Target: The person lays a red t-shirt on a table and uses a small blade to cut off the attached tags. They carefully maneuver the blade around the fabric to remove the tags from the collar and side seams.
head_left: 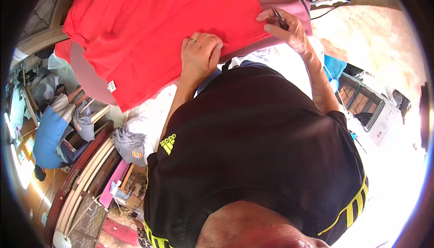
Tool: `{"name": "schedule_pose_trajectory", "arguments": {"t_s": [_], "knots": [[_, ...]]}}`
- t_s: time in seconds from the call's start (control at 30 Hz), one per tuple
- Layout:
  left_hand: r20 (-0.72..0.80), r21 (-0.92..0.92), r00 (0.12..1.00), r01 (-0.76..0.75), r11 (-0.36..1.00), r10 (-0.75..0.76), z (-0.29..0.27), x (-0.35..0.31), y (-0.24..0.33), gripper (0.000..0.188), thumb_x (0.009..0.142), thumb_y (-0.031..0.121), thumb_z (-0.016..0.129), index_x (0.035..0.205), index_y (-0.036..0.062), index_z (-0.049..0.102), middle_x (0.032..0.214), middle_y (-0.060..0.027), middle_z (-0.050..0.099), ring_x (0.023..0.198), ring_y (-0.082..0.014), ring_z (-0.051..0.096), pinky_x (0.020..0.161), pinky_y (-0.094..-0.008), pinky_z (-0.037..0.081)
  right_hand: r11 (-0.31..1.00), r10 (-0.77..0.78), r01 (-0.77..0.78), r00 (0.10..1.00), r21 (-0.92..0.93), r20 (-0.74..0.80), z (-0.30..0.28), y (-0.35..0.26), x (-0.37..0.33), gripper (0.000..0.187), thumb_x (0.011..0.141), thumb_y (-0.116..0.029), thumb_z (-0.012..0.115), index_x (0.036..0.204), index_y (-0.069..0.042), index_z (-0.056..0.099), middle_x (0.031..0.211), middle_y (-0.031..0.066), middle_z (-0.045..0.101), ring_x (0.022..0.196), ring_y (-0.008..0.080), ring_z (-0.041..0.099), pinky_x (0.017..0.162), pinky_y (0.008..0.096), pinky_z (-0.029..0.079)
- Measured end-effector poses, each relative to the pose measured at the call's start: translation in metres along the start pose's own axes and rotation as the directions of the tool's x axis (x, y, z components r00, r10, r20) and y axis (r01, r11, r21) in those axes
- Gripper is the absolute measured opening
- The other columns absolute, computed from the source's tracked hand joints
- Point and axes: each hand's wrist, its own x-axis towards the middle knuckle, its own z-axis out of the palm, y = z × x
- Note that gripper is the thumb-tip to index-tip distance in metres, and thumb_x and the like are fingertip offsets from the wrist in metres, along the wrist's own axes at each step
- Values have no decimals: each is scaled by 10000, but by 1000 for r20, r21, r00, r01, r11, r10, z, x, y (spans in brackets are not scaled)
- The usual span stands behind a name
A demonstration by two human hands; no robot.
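Fingers (275,30) on my right hand (293,32) are gripping dark snips (281,21); my left hand (200,54) is resting curled on red cloth (167,28) across a pink table (86,76), can't tell if pinching. From here I'd be keeping it flat, snips clear.

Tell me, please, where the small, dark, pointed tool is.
In the head view, the dark tool is at upper right, held in the right hand, near the right edge of the red fabric.
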Motion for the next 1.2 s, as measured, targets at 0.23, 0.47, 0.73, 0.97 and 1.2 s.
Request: {"name": "schedule_pose_trajectory", "arguments": {"t_s": [0.23, 0.47, 0.73, 0.97, 1.2], "knots": [[-195, -135, 979, 29, 990, -56, -26, 42, 1, 83, 900, -6, 641, 971, 32, 620, 874, -136, 675, 759, -328, 673, 657, -394, 526, 843, -308, 217, 945, -493, -112, 25, -15, 8, 382, 779, -111, 806, 1129, -23, 682, 1102, 128, 688, 999, 299, 708, 897, 384, 579], [-260, 157, 932, -216, 964, 251, -25, 85, -24, 150, 849, -18, 679, 976, 62, 688, 896, -121, 684, 805, -286, 667, 704, -387, 511, 872, -309, 167, 916, -460, -255, 21, -7, 32, 257, 852, -66, 740, 1088, 3, 666, 944, 97, 688, 834, 144, 648, 754, 280, 527], [42, -98, 999, -6, 995, 10, 20, 35, -7, 213, 750, 30, 727, 958, 74, 718, 1107, -89, 675, 915, -302, 640, 832, -400, 497, 932, -145, 16, 932, -363, -331, 28, 10, 15, 278, 849, -85, 756, 1098, -8, 660, 964, 79, 711, 896, 128, 661, 829, 285, 540], [18, 62, 997, -75, 995, 74, 19, 66, -4, 414, 761, 166, 734, 1150, 34, 685, 1248, -133, 599, 1118, -336, 573, 953, -456, 446, 932, -52, -78, 938, -355, -342, 29, 8, 13, 262, 877, -125, 757, 1091, -15, 653, 977, 61, 706, 924, 108, 659, 856, 280, 536], [119, -226, 992, -16, 974, 44, 30, 79, -15, 421, 742, -7, 746, 1155, 48, 686, 1129, -129, 614, 972, -293, 634, 861, -375, 523, 874, -368, 158, 832, -459, -415, 38, 0, 14, 245, 812, 44, 686, 1046, -25, 658, 1029, 123, 704, 959, 229, 712, 816, 325, 579]]}}
